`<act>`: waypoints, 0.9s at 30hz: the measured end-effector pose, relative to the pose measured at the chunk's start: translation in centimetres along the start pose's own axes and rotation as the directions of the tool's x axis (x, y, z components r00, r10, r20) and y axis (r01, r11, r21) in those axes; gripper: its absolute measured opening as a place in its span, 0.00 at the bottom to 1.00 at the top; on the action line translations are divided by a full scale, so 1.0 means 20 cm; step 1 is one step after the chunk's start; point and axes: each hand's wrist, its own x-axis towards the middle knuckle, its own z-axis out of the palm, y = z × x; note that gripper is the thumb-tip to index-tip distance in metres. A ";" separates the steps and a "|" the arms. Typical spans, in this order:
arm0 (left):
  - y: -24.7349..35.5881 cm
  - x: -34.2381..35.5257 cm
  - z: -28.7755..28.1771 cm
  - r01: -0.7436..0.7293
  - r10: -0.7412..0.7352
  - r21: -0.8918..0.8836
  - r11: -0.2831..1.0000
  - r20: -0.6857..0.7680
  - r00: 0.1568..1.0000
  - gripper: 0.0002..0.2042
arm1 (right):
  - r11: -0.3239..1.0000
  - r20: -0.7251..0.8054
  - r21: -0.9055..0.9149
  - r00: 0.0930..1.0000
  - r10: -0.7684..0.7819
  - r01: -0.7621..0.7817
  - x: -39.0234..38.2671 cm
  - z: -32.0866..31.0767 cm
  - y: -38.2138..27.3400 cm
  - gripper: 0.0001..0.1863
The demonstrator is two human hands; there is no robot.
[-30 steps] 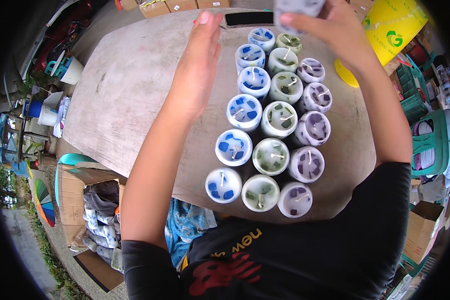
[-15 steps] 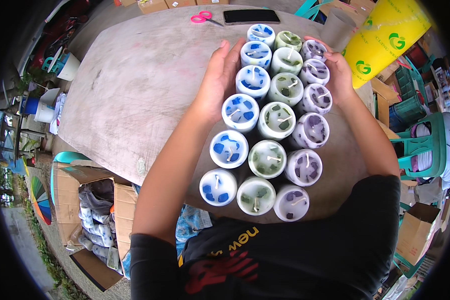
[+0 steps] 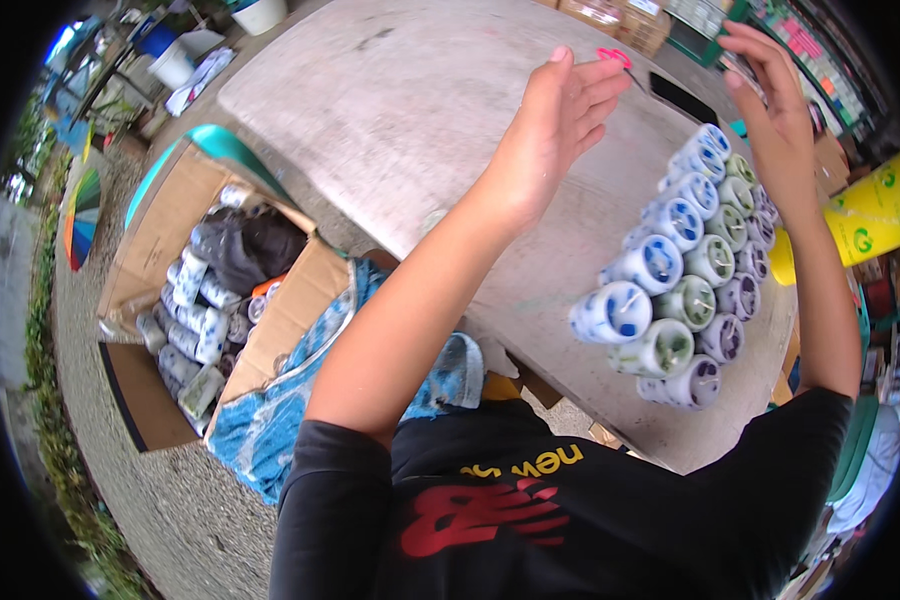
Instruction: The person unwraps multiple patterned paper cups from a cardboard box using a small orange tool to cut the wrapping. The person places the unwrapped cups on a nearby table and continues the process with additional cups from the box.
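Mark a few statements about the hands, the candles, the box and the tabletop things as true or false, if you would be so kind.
1. The candles stand in three rows on the table, grouped by colour. True.
2. The left hand grips a candle. False: it is empty, fingers outstretched.
3. The cardboard box is sealed. False: it is open, with things inside.
4. A dark phone lies on the table. True.
5. The scissors have green handles. False: they are pink.

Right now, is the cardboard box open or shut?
Open: the cardboard box has its flaps spread apart, and candles show inside.
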 end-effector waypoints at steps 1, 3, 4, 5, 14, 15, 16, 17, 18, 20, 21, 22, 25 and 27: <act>0.06 -0.05 -0.03 -0.038 0.035 -0.067 0.997 -0.047 0.998 0.39 | 0.994 0.096 -0.055 0.991 -0.088 0.094 0.11 0.07 -0.15 0.22; 0.20 -0.18 -0.16 -0.145 0.115 -0.169 0.975 -0.179 0.977 0.37 | 0.971 0.202 -0.001 0.952 -0.232 0.237 0.30 0.26 -0.55 0.23; 0.26 -0.25 -0.24 -0.214 0.169 -0.198 0.957 -0.222 0.960 0.39 | 0.952 0.248 0.023 0.921 -0.301 0.306 0.36 0.34 -0.72 0.25; 0.31 -0.32 -0.31 -0.282 0.222 -0.224 0.933 -0.259 0.940 0.40 | 0.924 0.202 0.127 0.903 -0.380 0.360 0.41 0.45 -0.82 0.26; 0.87 -1.16 -0.72 -0.661 0.454 -0.016 0.751 -0.713 0.533 0.31 | 0.764 -0.251 0.428 0.875 -0.413 0.483 0.69 1.76 -1.78 0.30; 0.90 -1.23 -0.74 -0.660 0.514 0.143 0.738 -0.752 0.412 0.31 | 0.785 -0.162 0.560 0.964 -0.211 0.265 0.68 1.88 -1.84 0.28; 0.92 -1.33 -0.81 -0.645 0.514 0.210 0.735 -0.793 0.327 0.30 | 0.736 -0.044 0.676 0.999 -0.014 0.040 0.69 1.94 -1.93 0.29; 0.91 -1.47 -0.92 -0.624 0.514 0.288 0.727 -0.830 0.215 0.29 | 0.614 -0.008 0.788 0.999 -0.051 0.038 0.60 1.92 -2.08 0.32; 0.87 -1.63 -1.05 -0.643 0.413 0.215 0.735 -0.894 0.174 0.29 | 0.443 -0.072 0.886 0.984 -0.163 0.138 0.46 1.87 -2.24 0.32; 0.81 -1.82 -1.17 -0.645 0.264 0.035 0.763 -0.928 0.262 0.31 | 0.178 -0.184 0.900 0.716 -0.674 0.399 0.21 1.88 -2.35 0.25; 0.77 -1.87 -1.16 -0.601 0.215 -0.067 0.796 -0.898 0.385 0.33 | 0.272 -0.022 0.903 0.669 -0.743 0.333 0.13 1.96 -2.34 0.24; 0.76 -1.84 -1.13 -0.620 0.182 -0.092 0.779 -0.913 0.365 0.34 | 0.432 0.104 0.862 0.742 -0.662 0.265 0.11 2.14 -2.29 0.24; 0.73 -1.86 -1.13 -0.622 0.239 -0.004 0.783 -0.922 0.306 0.32 | 0.450 0.088 0.887 0.917 -0.388 0.105 0.15 2.19 -2.29 0.25; 0.68 -1.89 -1.23 -0.683 0.242 -0.016 0.730 -0.929 0.281 0.30 | 0.264 -0.004 0.952 0.871 -0.491 0.153 0.11 2.01 -2.36 0.24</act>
